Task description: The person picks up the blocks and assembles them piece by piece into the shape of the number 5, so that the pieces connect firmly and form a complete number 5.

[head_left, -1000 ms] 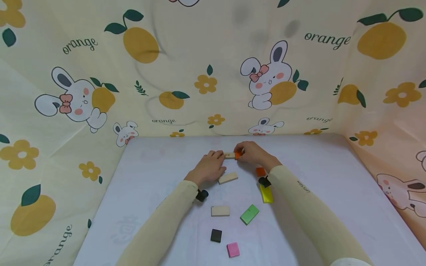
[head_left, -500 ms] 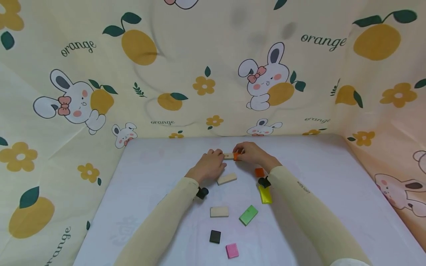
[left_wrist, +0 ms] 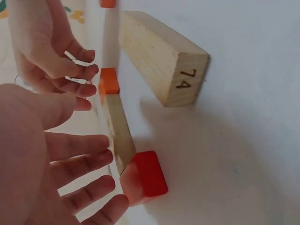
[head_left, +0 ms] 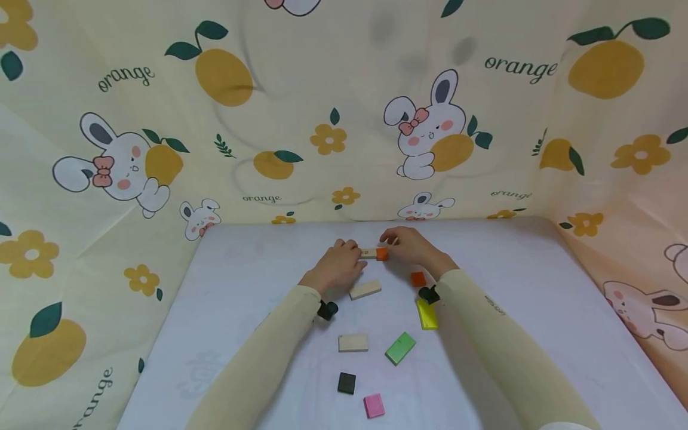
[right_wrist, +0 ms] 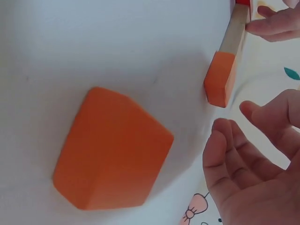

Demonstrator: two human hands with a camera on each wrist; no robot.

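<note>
A plain wooden block [head_left: 368, 253] lies between an orange block [head_left: 382, 254] at its right end and a red block [left_wrist: 149, 174] at its other end, all in one row. My left hand [head_left: 337, 266] is at the row's left part, its fingers fairly straight. In the right wrist view, a left fingertip appears to touch the wooden block; the red block is hidden in the head view. My right hand [head_left: 409, 246] is just right of the orange block, fingers loosely bent, with a small gap to the block in the right wrist view.
Nearer the person lie a wooden block marked 74 [left_wrist: 164, 58], a second orange block [right_wrist: 112, 154], a yellow block [head_left: 427, 315], a green block [head_left: 400, 349], another wooden block [head_left: 353, 343], a black block [head_left: 346, 383] and a pink block [head_left: 374, 406]. A printed cloth backdrop [head_left: 333, 77] rises behind.
My right hand has let go of the orange block and shifted slightly right, leaving the block at the row's end. The left hand stays nearly where it was.
</note>
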